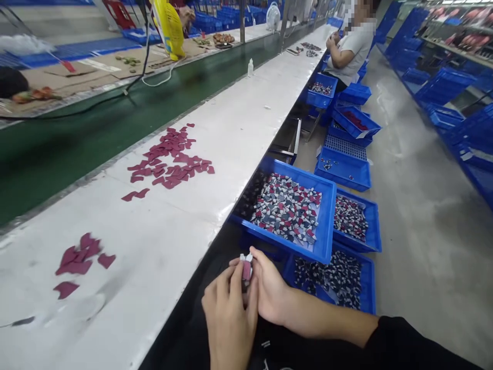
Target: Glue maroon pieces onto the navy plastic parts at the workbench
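Observation:
Both hands meet over my lap, beside the white table's edge. Between their fingertips is a small white and maroon piece (247,269). My left hand (230,303) closes on it from the left, fingers bent over it. My right hand (271,288) holds it from the right, with the thumb and fingers partly hidden behind the piece. On the white table (154,257), a small group of flat maroon pieces (79,257) lies at the near left, and a larger scattered group (171,154) lies farther up.
A blue bin (327,226) of mixed small pieces stands just beyond my hands, with more blue bins (372,226) to its right. A brush-like tool (23,321) lies at the near left. A small bottle (250,68) and a seated person (352,46) are farther along the table.

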### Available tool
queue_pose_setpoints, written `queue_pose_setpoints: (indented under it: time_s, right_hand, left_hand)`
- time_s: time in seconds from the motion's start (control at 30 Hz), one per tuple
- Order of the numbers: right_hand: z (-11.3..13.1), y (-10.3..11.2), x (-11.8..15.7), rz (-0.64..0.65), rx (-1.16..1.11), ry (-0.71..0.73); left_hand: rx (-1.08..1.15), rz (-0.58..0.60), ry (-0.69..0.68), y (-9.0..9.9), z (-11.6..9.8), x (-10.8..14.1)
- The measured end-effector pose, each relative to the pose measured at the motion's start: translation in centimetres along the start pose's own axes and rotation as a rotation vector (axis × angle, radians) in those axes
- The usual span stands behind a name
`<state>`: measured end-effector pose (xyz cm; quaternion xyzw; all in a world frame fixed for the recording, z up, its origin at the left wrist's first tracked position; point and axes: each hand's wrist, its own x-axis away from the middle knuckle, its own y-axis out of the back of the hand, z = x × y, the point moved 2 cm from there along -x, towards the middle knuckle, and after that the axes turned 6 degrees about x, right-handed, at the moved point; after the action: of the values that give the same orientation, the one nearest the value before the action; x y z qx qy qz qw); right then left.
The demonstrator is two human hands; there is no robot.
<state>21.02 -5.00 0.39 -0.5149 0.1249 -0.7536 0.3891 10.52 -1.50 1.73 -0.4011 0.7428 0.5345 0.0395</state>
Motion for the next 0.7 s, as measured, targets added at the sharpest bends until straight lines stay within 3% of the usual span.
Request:
queue_pose_setpoints:
  time_s: [0.1,0.2,0.33,0.47,0.57,0.7]
  right_hand:
    - [1.8,2.0,-0.3,-0.112,-0.118,-0.050]
    - [5.0,5.1,-1.4,-0.210,-0.071,0.038]
    - [10.9,10.2,-3.2,-0.376,-0.006,0.222]
    - [15.1,14.9,-3.6,-0.575,0.066,0.368]
    - [15.2,17.2,-2.9,-0.722,0.156,0.405]
    - [11.8,18.5,-1.9,-0.861,0.368,0.423]
  left_hand:
    - [0.061,0.046,0.013,0.1,-1.4,-0.5]
    - [0.078,0.021,0.079,0.7,-1.8,-0.7]
    - [0.113,-0.068,0.217,1.1,-0.7,-0.2]
    - [0.195,-0.054,0.228,1.0,0.2,1.2]
    - [0.260,-0.015,0.236,1.3,0.2,2.4]
    - [0.277,0.002,0.217,2.3,0.6,3.0]
